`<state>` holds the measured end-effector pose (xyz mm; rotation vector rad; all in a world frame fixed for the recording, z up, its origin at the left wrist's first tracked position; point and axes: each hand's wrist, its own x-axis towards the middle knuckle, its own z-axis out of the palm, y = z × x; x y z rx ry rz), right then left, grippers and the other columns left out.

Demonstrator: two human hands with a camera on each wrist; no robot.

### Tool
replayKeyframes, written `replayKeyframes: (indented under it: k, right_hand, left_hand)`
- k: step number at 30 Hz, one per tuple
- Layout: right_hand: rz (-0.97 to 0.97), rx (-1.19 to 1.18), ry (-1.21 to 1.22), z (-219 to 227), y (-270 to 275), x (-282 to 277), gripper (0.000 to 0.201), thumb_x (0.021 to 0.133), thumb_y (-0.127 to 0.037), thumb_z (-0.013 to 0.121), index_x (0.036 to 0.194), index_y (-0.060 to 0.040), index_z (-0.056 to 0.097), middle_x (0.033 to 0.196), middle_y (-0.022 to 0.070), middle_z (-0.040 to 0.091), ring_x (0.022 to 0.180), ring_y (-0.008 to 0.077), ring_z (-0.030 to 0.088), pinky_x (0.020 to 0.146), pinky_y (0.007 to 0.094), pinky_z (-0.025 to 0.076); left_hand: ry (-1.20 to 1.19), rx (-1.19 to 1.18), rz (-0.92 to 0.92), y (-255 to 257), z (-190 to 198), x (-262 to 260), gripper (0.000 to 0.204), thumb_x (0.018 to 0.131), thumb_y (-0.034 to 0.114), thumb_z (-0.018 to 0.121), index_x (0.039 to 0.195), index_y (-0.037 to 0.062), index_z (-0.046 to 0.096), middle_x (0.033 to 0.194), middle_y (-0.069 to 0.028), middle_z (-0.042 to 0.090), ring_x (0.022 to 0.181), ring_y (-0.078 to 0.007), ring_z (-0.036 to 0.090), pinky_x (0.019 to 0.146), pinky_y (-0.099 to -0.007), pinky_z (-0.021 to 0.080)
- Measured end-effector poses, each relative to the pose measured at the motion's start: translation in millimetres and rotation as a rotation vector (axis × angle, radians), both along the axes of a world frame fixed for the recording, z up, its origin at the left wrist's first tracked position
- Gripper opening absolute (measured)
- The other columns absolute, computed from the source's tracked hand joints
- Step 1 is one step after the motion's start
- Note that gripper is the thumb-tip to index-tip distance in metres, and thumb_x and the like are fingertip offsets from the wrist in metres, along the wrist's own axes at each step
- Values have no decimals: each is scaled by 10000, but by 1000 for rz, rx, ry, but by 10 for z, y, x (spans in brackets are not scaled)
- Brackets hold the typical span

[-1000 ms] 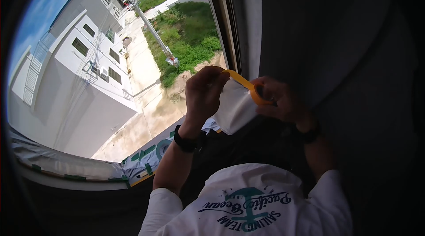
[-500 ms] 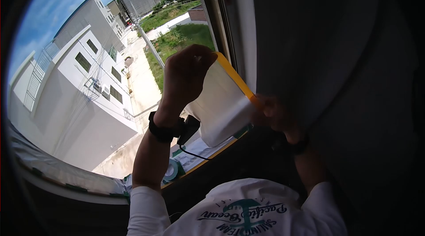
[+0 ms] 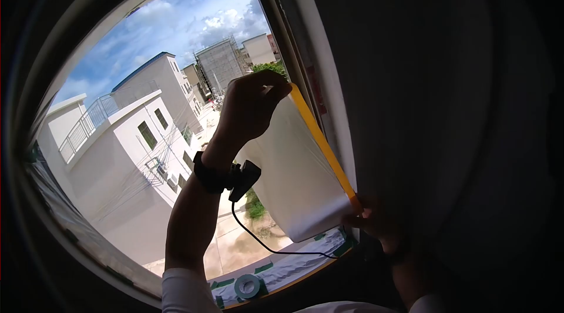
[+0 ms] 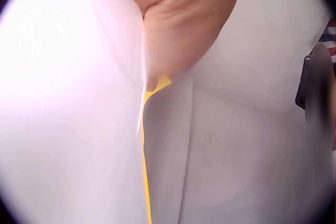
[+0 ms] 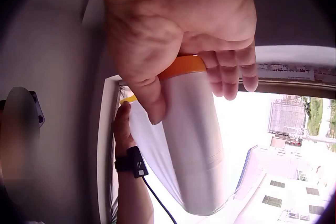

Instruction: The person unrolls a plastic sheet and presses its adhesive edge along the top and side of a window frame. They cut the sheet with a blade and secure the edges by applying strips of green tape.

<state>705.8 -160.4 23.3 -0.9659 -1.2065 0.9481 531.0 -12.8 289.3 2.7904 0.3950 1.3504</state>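
In the head view my left hand pinches the end of a yellow tape strip beside the window frame. From the strip a pale translucent sheet hangs down to the left. Lower right, my right hand is dim in shadow at the strip's other end. The right wrist view has my right hand gripping a whitish roll with an orange tape band at its top, thumb on one side and fingers on the other. In the left wrist view the fingertips of my left hand are partly hidden.
A window frame runs down beside a dark wall. Taped plastic covers the sill, where a tape roll lies. A black cable trails from the left wrist camera. Outside stand pale buildings.
The hands have moved apart, the right one downward, and the yellow strip and sheet between them are longer. The head view has tilted up, showing more sky.
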Motion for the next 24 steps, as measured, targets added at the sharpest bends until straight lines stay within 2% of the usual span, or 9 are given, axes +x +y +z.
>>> replayKeyframes:
  k: [2,4,7,10,16,17,18,20,24]
  right_hand:
    - [-2,128,49,-176,93,12,397,806,-204,826,1130,-28,681,1054,104,703,1068,189,631,970,380,462]
    - [-2,143,84,-18,75,-29,370,792,-202,839,1084,-26,695,1026,107,711,1030,187,648,943,380,482]
    - [36,53,121,110,49,-63,337,767,-184,858,1012,-8,708,1003,105,723,981,174,669,909,363,510]
    - [43,45,132,91,113,-48,340,762,-160,858,1026,-1,712,966,102,728,924,170,679,868,346,527]
    - [28,15,235,-94,317,-21,354,731,-202,884,966,2,716,879,108,723,835,159,675,798,320,540]
    - [27,-80,95,-82,289,28,422,717,-250,896,984,18,708,941,114,716,890,158,663,831,318,525]
    - [32,-80,93,-98,302,27,422,717,-250,896,984,18,708,941,114,716,890,158,663,831,318,525]
    - [-13,197,-72,-148,333,-3,470,728,-265,888,1035,30,688,986,102,695,961,152,639,873,317,504]
    - [-152,325,-83,-116,350,-174,455,748,-232,872,1065,25,671,987,80,670,1021,147,612,913,328,487]
  left_hand:
    - [89,159,52,19,314,80,113,923,142,658,955,53,719,949,-83,723,847,-205,702,811,-303,550]
    - [109,149,115,-101,512,166,108,929,124,643,960,63,726,979,-79,719,873,-230,697,838,-314,551]
    - [193,296,163,-191,712,206,119,938,131,635,958,63,730,984,-80,719,879,-229,694,850,-323,549]
    - [207,386,157,-248,803,211,125,940,137,632,955,59,729,987,-77,718,874,-229,694,853,-330,548]
    - [174,368,195,-312,810,143,124,941,151,634,941,65,723,972,-74,717,845,-230,684,841,-330,542]
    - [179,374,198,-323,832,121,119,936,153,640,928,63,718,965,-73,716,838,-228,681,839,-330,540]
    - [181,381,201,-325,856,103,116,931,156,646,916,61,712,959,-71,715,831,-226,678,836,-330,539]
    - [190,360,230,-282,937,83,108,921,150,656,906,53,701,943,-69,711,832,-222,675,828,-323,537]
    - [159,333,187,-253,1116,51,119,922,147,639,906,47,702,943,-69,707,849,-231,671,848,-340,529]
